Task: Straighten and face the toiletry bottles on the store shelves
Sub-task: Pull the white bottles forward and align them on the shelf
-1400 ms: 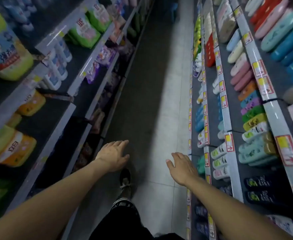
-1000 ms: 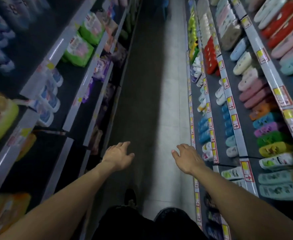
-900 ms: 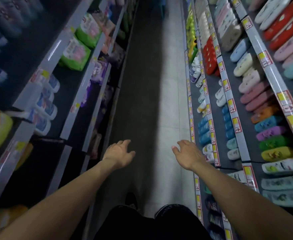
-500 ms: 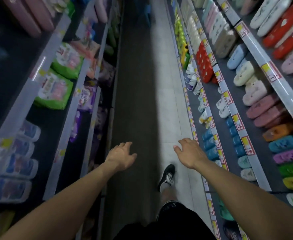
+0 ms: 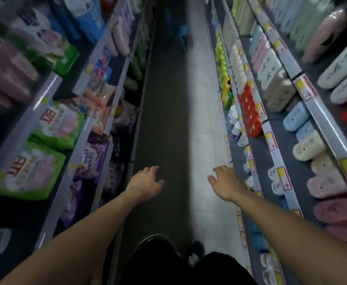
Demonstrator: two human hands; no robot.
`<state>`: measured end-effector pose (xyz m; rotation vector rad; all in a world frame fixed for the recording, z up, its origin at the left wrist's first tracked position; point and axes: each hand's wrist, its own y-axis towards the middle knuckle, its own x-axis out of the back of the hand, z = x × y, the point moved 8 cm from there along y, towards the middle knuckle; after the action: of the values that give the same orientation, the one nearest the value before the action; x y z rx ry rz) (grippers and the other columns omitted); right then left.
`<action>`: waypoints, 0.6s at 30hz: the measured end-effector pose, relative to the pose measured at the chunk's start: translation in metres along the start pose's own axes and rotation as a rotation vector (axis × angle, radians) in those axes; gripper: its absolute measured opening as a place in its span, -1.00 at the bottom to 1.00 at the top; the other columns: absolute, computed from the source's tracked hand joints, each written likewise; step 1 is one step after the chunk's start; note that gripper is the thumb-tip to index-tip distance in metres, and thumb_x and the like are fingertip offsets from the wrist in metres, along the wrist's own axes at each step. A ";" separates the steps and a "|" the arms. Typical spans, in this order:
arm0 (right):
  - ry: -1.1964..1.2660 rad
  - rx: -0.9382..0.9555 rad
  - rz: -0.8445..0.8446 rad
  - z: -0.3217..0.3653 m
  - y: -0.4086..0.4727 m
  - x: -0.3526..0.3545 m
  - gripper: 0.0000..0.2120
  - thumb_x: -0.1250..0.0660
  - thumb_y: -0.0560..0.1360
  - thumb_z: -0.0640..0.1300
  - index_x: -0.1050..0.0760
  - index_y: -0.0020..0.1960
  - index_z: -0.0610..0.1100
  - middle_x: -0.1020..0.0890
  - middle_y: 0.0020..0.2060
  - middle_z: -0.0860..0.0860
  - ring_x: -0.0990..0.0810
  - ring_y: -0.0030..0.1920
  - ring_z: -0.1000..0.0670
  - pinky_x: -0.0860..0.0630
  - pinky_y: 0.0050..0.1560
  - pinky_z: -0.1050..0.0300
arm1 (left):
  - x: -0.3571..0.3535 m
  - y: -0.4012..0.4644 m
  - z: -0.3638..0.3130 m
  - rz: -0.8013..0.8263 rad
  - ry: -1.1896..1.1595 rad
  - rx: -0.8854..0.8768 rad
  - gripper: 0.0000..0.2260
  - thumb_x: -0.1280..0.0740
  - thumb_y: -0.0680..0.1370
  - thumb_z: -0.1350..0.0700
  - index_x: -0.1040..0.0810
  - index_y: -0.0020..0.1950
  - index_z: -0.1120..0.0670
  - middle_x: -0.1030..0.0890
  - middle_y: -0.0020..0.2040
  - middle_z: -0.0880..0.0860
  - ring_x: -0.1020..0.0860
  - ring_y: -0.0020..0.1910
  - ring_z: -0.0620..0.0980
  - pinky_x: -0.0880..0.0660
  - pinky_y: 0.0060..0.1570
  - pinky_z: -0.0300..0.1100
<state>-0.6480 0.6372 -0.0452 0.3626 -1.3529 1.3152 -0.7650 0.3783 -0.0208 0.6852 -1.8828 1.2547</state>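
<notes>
Shelves (image 5: 271, 138) beside the right hand (image 5: 226, 183) carry slippers (image 5: 295, 120) and small bottles (image 5: 235, 124); shelves beside the left hand (image 5: 145, 183) carry green packets (image 5: 32, 171); tiled floor (image 5: 201, 120) lies between.

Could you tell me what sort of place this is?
Most likely a shop aisle: shelves on both sides carry yellow price tags, with rows of slippers on the right and green packaged goods on the left.

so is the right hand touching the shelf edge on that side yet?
Cannot tell. In the head view the right hand overlaps the lower shelf edge at its fingers, but the single blurred view shows neither contact nor gap.
</notes>
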 end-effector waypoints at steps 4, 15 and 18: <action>-0.027 0.013 0.002 0.005 0.065 0.037 -0.43 -0.05 0.70 0.17 -0.28 0.59 -0.13 -0.35 0.55 -0.09 -0.29 0.53 -0.17 -0.36 0.48 -0.15 | 0.041 0.059 -0.009 -0.017 -0.015 0.000 -0.35 -0.23 0.63 -0.20 -0.15 0.66 -0.03 -0.38 0.54 0.08 -0.39 0.47 0.14 -0.39 0.43 0.07; -0.077 -0.005 0.020 0.061 0.259 0.117 -0.44 -0.06 0.70 0.15 -0.29 0.59 -0.14 -0.35 0.55 -0.09 -0.30 0.53 -0.16 -0.35 0.48 -0.14 | 0.139 0.264 0.015 0.056 -0.091 0.006 -0.34 -0.21 0.63 -0.20 -0.12 0.67 0.00 -0.32 0.57 0.10 -0.34 0.51 0.16 -0.36 0.45 0.06; -0.092 -0.008 0.032 0.091 0.312 0.146 -0.45 -0.07 0.70 0.15 -0.30 0.58 -0.13 -0.36 0.54 -0.09 -0.32 0.52 -0.16 -0.36 0.48 -0.12 | 0.181 0.320 0.023 0.063 -0.103 -0.001 -0.35 -0.20 0.64 -0.19 -0.12 0.67 0.01 -0.31 0.58 0.11 -0.34 0.51 0.16 -0.36 0.45 0.04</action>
<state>-0.9923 0.7304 -0.0443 0.4017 -1.4462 1.3325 -1.1208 0.4722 -0.0439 0.7073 -2.0028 1.2789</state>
